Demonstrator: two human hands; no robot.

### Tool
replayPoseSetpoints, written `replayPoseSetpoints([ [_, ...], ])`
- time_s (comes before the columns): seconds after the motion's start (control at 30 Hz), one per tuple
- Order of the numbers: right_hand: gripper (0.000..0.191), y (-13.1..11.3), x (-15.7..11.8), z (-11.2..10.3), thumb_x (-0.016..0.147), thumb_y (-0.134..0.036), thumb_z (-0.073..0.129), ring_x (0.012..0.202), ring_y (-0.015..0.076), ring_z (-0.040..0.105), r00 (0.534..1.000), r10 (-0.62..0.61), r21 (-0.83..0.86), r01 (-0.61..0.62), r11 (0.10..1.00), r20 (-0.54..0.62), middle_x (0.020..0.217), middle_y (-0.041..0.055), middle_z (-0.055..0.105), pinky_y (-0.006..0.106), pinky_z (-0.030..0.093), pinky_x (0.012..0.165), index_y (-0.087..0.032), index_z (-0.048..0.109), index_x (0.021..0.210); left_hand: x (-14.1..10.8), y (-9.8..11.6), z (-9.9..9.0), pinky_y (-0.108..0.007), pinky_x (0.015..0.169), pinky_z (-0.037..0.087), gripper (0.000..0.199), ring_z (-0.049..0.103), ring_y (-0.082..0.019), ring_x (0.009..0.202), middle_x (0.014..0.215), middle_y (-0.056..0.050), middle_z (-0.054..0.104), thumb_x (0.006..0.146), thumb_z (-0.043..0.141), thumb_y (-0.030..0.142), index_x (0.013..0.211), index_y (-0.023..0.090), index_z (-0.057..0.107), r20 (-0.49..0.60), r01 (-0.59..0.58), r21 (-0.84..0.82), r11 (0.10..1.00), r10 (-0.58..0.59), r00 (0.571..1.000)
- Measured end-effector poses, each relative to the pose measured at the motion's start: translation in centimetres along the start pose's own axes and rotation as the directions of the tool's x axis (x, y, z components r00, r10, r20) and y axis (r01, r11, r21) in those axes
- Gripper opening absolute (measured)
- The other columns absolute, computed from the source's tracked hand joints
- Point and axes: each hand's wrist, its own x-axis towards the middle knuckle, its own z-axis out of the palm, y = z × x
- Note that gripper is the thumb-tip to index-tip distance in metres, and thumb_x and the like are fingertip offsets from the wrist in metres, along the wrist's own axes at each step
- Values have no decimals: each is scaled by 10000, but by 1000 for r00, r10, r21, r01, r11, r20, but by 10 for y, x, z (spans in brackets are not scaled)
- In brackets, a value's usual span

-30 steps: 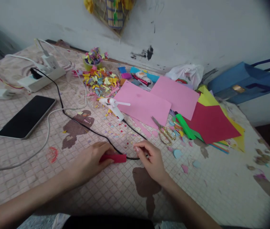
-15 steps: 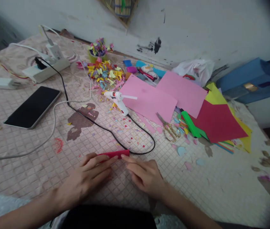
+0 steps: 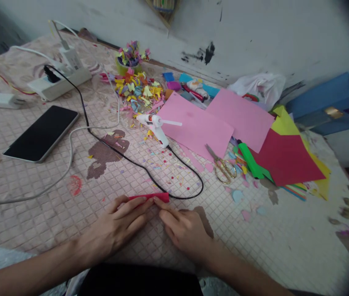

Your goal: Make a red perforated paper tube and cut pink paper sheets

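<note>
On the table in front of me lies a narrow strip of folded red paper point(image 3: 163, 197). My left hand point(image 3: 122, 222) holds its left part down against the table, fingers laid over it and covering much of that end. The index fingertip of my right hand point(image 3: 183, 230) presses on the strip close beside the left fingertips, while its other fingers are curled under. The black cord of a white hot glue gun point(image 3: 156, 128) passes just behind the strip's right end.
Gold-handled scissors point(image 3: 222, 166), pink paper sheets point(image 3: 197, 123), a red sheet point(image 3: 288, 160) and a green roll point(image 3: 250, 159) lie to the right. Small paper cuttings point(image 3: 143, 92) are heaped at the back. A phone point(image 3: 42, 133) and a power strip point(image 3: 60, 84) are on the left.
My right index fingertip has slid left along the red strip, towards my left fingers. The left hand stays on the paper. The view has shifted slightly.
</note>
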Motion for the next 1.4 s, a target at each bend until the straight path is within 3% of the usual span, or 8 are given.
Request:
replayPoseSetpoints([
  [0.33, 279, 8, -3, -6, 876, -82, 412, 732, 157, 715, 999, 38, 27, -37, 999, -24, 1327, 59, 588, 259, 486, 516, -211, 575, 1062, -21, -11, -12, -381, 1153, 153, 463, 417, -195, 1327, 1391, -13, 535, 895, 383, 32, 1273, 280, 478, 23, 23, -4, 1000, -22, 999],
  [0.57, 367, 17, -8, -7, 888, -71, 409, 910, 178, 715, 998, 21, 37, -19, 999, -59, 1311, 60, 601, 273, 532, 604, -196, 537, 1208, -36, -13, -12, -414, 1163, 137, 412, 391, -213, 1348, 1400, -30, 526, 886, 383, 10, 1179, 250, 542, 5, 61, -38, 997, -60, 998],
  [0.7, 389, 19, -10, -7, 891, -70, 414, 895, 189, 718, 998, 18, 55, -16, 998, -54, 1296, 69, 614, 297, 551, 628, -183, 516, 1249, -38, -13, -12, -406, 1143, 175, 355, 418, -206, 1317, 1347, -22, 574, 909, 369, 28, 1121, 243, 555, -20, 92, -39, 995, -93, 995],
  [0.9, 322, 20, -14, -6, 891, -68, 412, 848, 200, 724, 998, 32, 58, -29, 998, -52, 1293, 79, 614, 321, 556, 624, -184, 566, 1149, -35, -12, -15, -387, 1117, 179, 233, 474, -193, 1240, 1301, -7, 611, 966, 376, 142, 1072, 244, 557, -15, 130, -55, 990, -131, 991],
  [1.07, 289, 20, -15, -5, 894, -75, 413, 870, 197, 722, 997, 25, 64, -20, 998, -68, 1299, 87, 609, 315, 555, 624, -171, 570, 1118, -30, -13, -16, -392, 1125, 174, 123, 487, -197, 1213, 1262, -11, 639, 911, 538, 197, 1024, 232, 571, 7, 165, -72, 984, -165, 986],
  [1.4, 205, 20, -15, -3, 939, -121, 400, 889, 154, 712, 990, -12, -2, 12, 1000, -140, 1310, 65, 606, 269, 529, 621, -181, 569, 1038, 1, -14, -13, -428, 1182, 71, 175, 421, -179, 1300, 1372, 5, 553, 976, 420, 208, 1020, 224, 589, -27, -7, -27, 1000, 6, 1000],
])
